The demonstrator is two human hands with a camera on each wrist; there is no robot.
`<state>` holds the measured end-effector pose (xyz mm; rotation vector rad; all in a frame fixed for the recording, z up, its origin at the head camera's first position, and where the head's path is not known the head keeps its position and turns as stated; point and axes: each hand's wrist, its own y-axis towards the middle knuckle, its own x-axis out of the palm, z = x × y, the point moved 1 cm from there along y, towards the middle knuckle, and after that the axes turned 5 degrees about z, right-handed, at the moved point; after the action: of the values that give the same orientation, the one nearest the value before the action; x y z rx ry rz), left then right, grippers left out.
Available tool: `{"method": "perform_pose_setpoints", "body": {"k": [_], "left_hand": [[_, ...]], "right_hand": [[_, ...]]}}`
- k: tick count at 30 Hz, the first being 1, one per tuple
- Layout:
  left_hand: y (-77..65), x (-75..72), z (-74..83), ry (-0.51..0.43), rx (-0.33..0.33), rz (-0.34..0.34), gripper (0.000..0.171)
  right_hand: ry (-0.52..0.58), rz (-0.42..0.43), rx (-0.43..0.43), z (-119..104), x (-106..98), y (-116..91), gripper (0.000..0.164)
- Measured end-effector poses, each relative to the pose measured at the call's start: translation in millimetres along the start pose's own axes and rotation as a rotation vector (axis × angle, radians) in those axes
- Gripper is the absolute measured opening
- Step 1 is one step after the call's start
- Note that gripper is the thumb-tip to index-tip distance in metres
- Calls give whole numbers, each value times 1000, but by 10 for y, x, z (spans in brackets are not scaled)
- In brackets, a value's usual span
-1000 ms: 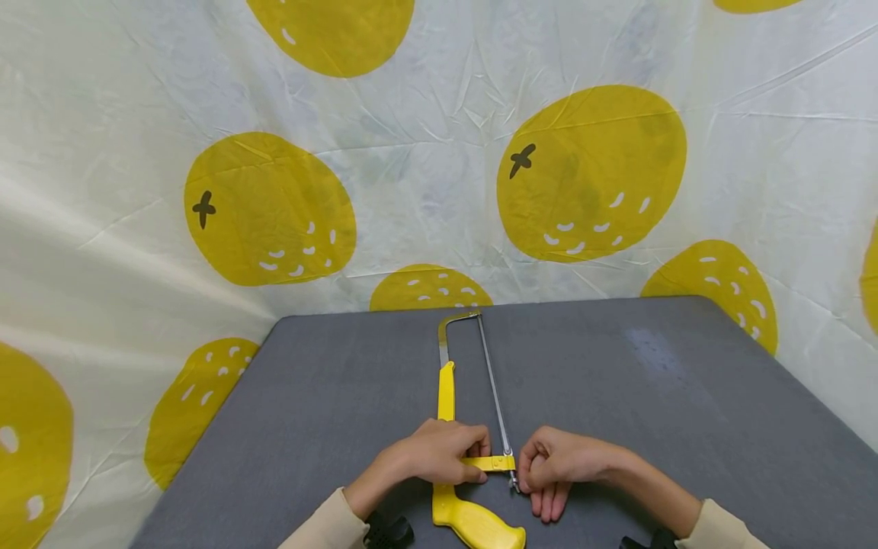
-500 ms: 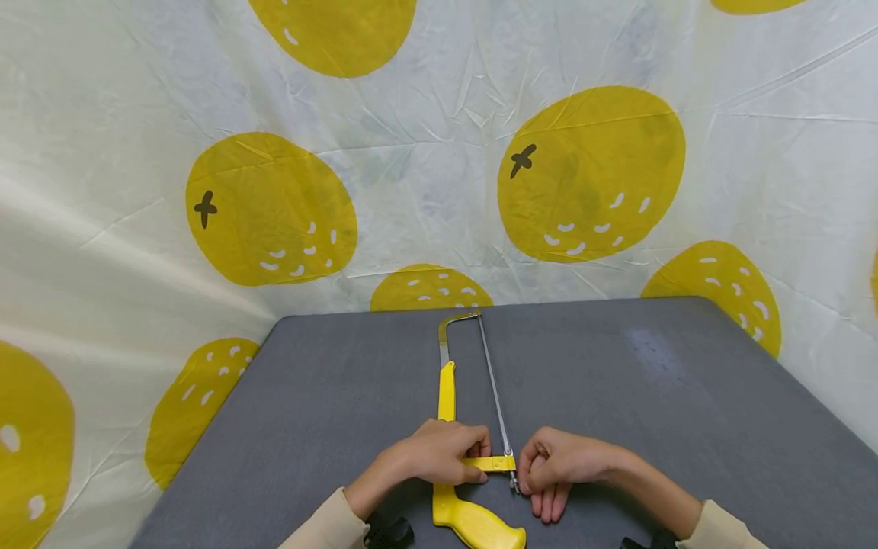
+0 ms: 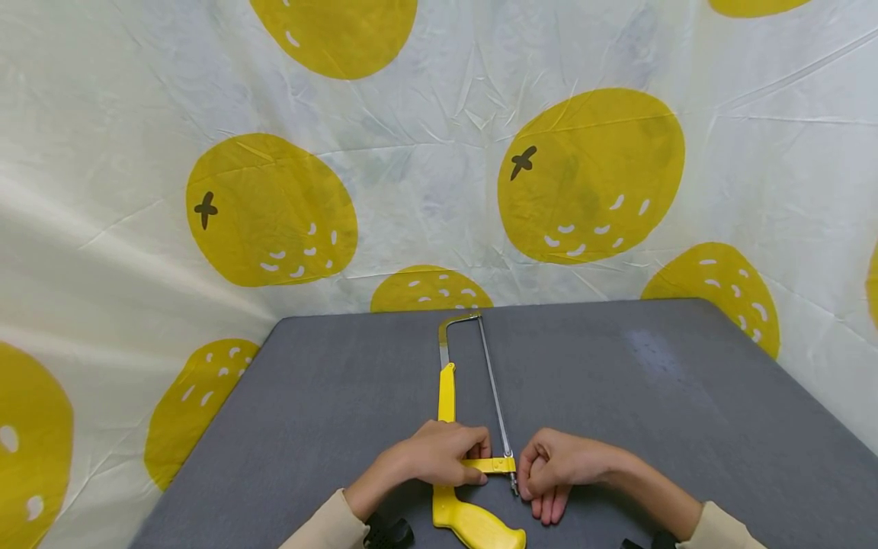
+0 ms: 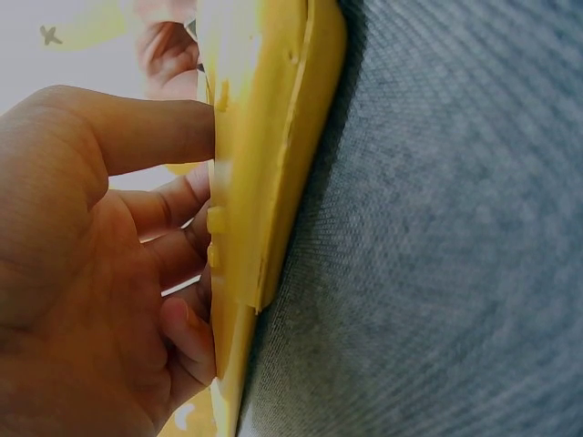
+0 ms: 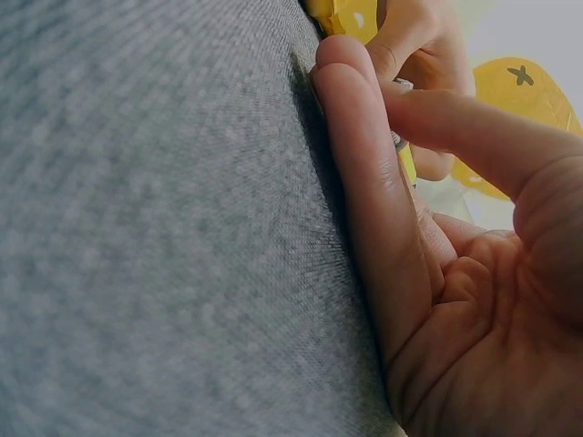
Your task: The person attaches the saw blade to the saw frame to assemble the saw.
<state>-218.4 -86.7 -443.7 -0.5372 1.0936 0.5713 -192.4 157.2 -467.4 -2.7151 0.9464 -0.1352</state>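
A yellow hacksaw (image 3: 446, 393) lies on the grey tabletop, its curved front end toward the far edge and its pistol-shaped handle (image 3: 483, 526) near me. Along its right side runs the thin metal blade (image 3: 492, 381). My left hand (image 3: 444, 451) grips the frame where the short yellow crossbar (image 3: 495, 464) branches off, thumb on the near side and fingers beyond it. At the end of that bar, the thumb and curled forefinger of my right hand (image 3: 565, 465) pinch the small metal wing nut (image 3: 514, 486). The other right fingers lie along the table.
The grey tabletop (image 3: 343, 381) stretches around the saw, with a pale scuffed patch (image 3: 655, 354) at the back right. A white curtain (image 3: 425, 191) printed with yellow fruit hangs behind and at the sides. Dark wrist camera mounts (image 3: 389, 531) sit by the cuffs.
The wing nut looks turned slightly, its wings showing narrower than before. Both hands and the hacksaw stay in nearly the same place.
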Motion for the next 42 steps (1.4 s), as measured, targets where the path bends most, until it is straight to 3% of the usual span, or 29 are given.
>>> {"method": "perform_pose_setpoints", "body": {"k": [21,32,42], "left_hand": [[4,20,-12,6,0,2,16],[19,30,-26,9,6,7,16],[26,20,2,38,8,9,17]], "right_hand": [[-38,33,25,-36,35,13,15],[-33,31,0,-39,34,8,33],[-50,25,17,-34,15,10,24]]}}
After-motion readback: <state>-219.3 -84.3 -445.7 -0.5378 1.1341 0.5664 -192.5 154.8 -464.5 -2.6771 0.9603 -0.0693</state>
